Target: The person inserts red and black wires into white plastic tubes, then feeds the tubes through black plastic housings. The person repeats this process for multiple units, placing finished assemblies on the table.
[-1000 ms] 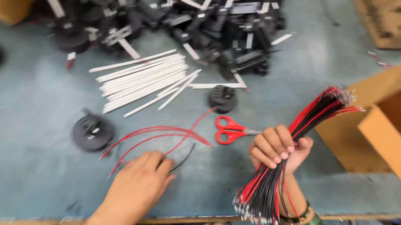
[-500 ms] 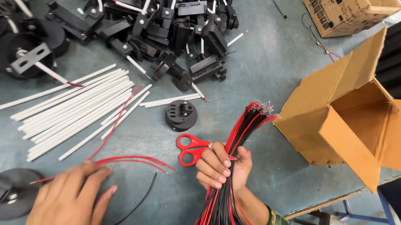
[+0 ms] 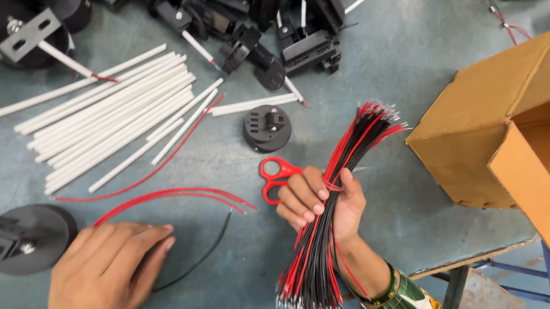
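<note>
- Blue-grey worn table (image 3: 424, 156): carries everything; open brown cardboard box (image 3: 514, 145) at 3 o'clock.
- Bundle of thin red and black wires (image 3: 328, 235): tied mid-length, bare ends splayed; right hand (image 3: 321, 203) clenched around it at 5 o'clock.
- Left hand (image 3: 106, 269): released, flat on loose red wires (image 3: 168, 198) at 7 o'clock.
- Risk: strands could slip out if the grasp loosens.

Bright, even daylight; soft shadows; sharp focus, with slight blur at edges.
</note>
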Tool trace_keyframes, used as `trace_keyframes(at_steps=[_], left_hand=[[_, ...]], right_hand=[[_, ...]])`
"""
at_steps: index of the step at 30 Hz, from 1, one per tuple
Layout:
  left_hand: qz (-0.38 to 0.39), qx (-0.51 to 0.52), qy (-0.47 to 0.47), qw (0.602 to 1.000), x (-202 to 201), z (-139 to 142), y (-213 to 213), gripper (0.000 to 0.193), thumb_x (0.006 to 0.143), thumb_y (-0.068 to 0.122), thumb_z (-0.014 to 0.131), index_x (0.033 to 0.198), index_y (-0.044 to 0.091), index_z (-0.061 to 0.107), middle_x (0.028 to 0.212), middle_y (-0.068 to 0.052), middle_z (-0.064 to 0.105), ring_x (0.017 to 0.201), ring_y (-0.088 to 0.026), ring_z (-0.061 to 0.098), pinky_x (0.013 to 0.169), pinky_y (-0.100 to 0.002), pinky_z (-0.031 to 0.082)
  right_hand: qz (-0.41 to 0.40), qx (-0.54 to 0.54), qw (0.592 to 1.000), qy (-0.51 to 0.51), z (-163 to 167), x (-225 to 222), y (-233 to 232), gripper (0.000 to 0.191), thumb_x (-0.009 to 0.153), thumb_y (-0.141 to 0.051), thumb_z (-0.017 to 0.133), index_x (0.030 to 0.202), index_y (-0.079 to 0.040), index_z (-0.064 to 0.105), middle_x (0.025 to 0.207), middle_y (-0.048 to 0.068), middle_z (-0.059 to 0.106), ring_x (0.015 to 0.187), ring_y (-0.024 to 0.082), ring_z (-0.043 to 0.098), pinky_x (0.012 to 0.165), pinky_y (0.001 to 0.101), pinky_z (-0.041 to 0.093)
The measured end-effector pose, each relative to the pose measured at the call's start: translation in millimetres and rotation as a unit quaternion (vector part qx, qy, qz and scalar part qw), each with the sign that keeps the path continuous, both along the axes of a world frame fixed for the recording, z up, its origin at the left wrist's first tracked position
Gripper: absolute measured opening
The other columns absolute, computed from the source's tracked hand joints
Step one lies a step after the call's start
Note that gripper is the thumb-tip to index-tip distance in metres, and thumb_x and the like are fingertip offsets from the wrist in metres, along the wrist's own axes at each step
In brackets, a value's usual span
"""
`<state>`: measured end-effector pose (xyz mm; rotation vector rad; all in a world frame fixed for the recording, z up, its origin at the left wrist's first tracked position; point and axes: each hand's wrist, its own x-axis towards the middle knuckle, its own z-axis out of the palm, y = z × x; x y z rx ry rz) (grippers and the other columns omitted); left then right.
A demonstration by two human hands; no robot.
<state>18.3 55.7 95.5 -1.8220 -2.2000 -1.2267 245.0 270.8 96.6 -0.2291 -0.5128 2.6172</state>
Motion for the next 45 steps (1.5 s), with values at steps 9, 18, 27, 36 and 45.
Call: trace_keyframes(at_steps=[9,18,27,36,45], left_hand=[[-0.069,0.001,-0.102,0.992,51,25,14,0.020,0.082,0.022,0.079,0.098,0.012,0.071,0.088,-0.001,0.071,0.078,-0.022,0.066,0.067,-0.036,0.050],[-0.111,-0.044,-0.249,0.961,126,12,26,0.032,0.091,0.026,0.076,0.115,0.007,0.066,0.088,-0.004,0.067,0.079,-0.025,0.066,0.070,-0.038,0.051],[-0.072,-0.169,-0.406,0.895,108,15,18,0.024,0.088,0.025,0.074,0.107,0.011,0.075,0.085,-0.005,0.069,0.068,-0.020,0.069,0.061,-0.032,0.053],[-0.083,-0.211,-0.509,0.830,91,16,14,0.023,0.093,0.021,0.067,0.109,0.008,0.077,0.081,-0.005,0.066,0.064,-0.014,0.068,0.062,-0.028,0.054],[-0.141,-0.248,-0.573,0.769,80,11,15,0.025,0.099,0.025,0.061,0.109,0.004,0.072,0.089,-0.003,0.066,0.067,-0.010,0.064,0.064,-0.028,0.054]], right_hand=[[-0.020,0.135,0.987,-0.088,-14,4,3,0.047,0.107,-0.049,0.054,0.083,-0.009,0.046,0.075,0.002,0.044,0.070,0.014,0.046,0.062,0.0281,0.043],[0.022,0.197,0.973,-0.117,-15,13,0,0.045,0.108,-0.046,0.055,0.088,-0.007,0.047,0.076,0.003,0.045,0.069,0.014,0.047,0.061,0.0279,0.044],[0.028,0.209,0.970,-0.124,-18,10,-3,0.044,0.108,-0.045,0.057,0.088,-0.007,0.047,0.077,0.003,0.046,0.069,0.013,0.048,0.061,0.0272,0.044],[0.044,0.229,0.961,-0.151,-13,8,-5,0.044,0.106,-0.045,0.059,0.087,-0.008,0.047,0.076,0.003,0.046,0.068,0.012,0.048,0.061,0.0270,0.043],[0.066,0.216,0.964,-0.142,-15,8,-1,0.043,0.104,-0.043,0.064,0.087,-0.007,0.047,0.076,0.004,0.048,0.068,0.014,0.049,0.060,0.0275,0.043]])
